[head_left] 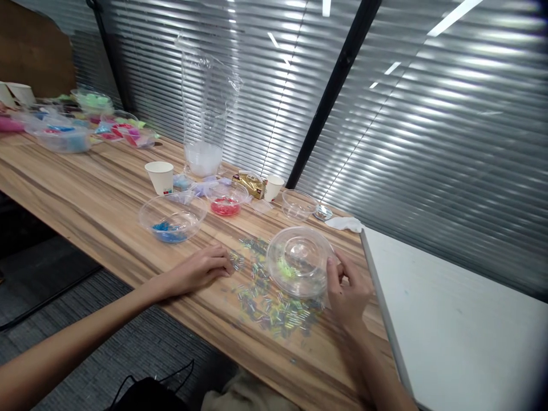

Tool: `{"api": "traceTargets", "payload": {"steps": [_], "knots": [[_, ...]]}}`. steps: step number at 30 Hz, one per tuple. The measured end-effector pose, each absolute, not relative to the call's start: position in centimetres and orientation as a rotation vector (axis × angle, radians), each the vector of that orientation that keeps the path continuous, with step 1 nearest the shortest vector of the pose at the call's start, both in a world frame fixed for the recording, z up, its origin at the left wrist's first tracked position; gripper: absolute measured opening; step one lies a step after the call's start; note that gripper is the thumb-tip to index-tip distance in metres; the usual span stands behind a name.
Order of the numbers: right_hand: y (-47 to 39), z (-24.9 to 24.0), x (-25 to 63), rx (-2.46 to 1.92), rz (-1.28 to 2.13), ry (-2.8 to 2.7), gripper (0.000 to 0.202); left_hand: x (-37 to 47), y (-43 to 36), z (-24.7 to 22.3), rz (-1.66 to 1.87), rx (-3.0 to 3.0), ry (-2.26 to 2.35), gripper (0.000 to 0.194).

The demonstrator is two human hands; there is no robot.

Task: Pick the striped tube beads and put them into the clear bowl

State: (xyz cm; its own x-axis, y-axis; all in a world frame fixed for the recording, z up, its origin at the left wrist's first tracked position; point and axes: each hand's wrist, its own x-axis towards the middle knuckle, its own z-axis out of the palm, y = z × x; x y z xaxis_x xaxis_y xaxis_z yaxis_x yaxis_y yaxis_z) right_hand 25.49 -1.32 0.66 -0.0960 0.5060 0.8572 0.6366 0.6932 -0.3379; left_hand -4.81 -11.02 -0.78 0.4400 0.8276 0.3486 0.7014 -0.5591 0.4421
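Note:
My right hand (349,291) grips the right rim of a round clear plastic bowl (302,261), thumb and fingers pinching its edge. Yellow-green bits show in or through the bowl; I cannot tell which. Small clear and yellow-green strips (278,314) lie scattered on the table around and in front of it. At the left border of these strips rests my left hand (208,265), its fingers curled together; whatever they may hold is hidden. Beyond my left hand stands a clear bowl (173,220) with blue pieces in it.
Further back are a bowl (226,198) with red pieces, paper cups (160,178), a gold packet (249,184), another clear bowl (298,205) and a tall clear bag (205,114). A white board (454,319) borders the right. More bowls (64,137) crowd the wooden table's far left.

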Motion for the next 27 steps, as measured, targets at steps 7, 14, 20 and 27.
{"api": "traceTargets", "payload": {"steps": [7,14,20,27], "knots": [[-1.5,0.7,25.6,-0.972,-0.082,-1.725,0.031,-3.8,-9.9,-1.4,0.727,2.591,1.358,0.021],[-1.4,0.9,25.7,-0.974,-0.116,-1.71,0.031,-3.4,-9.9,-1.1,0.69,2.614,1.406,0.022],[-1.4,0.7,25.7,-0.963,-0.129,-1.724,0.029,-3.5,-9.9,-1.3,0.729,2.609,1.378,0.024],[-1.4,0.6,25.6,-0.936,-0.11,-1.739,0.029,-3.4,-9.9,-1.1,0.721,2.59,1.352,0.022]]}}
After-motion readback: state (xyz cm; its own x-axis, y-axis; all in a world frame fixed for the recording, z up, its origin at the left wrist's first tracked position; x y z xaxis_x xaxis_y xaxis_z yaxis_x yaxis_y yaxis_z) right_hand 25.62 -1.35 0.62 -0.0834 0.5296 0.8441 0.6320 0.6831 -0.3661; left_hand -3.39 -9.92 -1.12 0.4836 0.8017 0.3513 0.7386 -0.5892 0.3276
